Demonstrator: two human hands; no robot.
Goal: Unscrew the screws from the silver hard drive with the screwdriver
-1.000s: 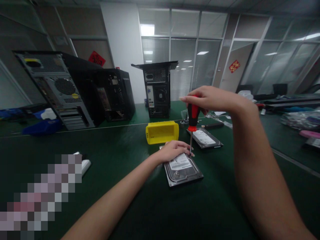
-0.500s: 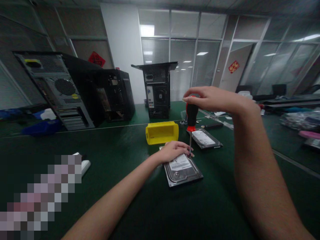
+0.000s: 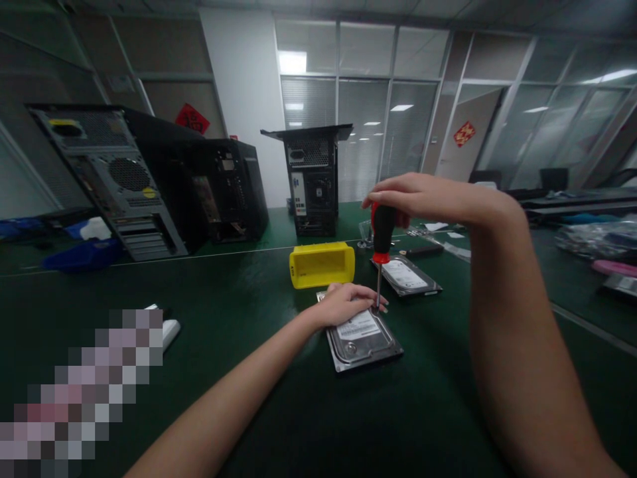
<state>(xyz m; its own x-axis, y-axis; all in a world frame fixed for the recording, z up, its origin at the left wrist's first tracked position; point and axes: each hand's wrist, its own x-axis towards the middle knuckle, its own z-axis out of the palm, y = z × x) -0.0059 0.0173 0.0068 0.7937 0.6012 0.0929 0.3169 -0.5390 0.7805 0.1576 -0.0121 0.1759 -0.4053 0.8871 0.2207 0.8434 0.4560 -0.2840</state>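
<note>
A silver hard drive (image 3: 365, 345) with a white label lies on the green table in front of me. My left hand (image 3: 347, 304) presses down across its far part and grips it, its fingertips close to a screwdriver's shaft. The screwdriver (image 3: 383, 234) has a black and red handle and stands nearly upright, its tip on the drive's far right side. My right hand (image 3: 395, 194) is closed over the top of the handle from above, the wrist bent high. A second hard drive (image 3: 408, 275) lies behind and to the right, label up.
An open yellow bin (image 3: 322, 265) stands on its side behind my left hand. Black computer cases (image 3: 313, 179) stand at the back and left. A blue bin (image 3: 84, 253) is at far left. Small metal parts (image 3: 423, 232) and bagged items (image 3: 597, 236) lie to the right.
My right hand has turned a little on the screwdriver handle, and its forearm has shifted slightly right. The left hand and the drive hold almost the same place.
</note>
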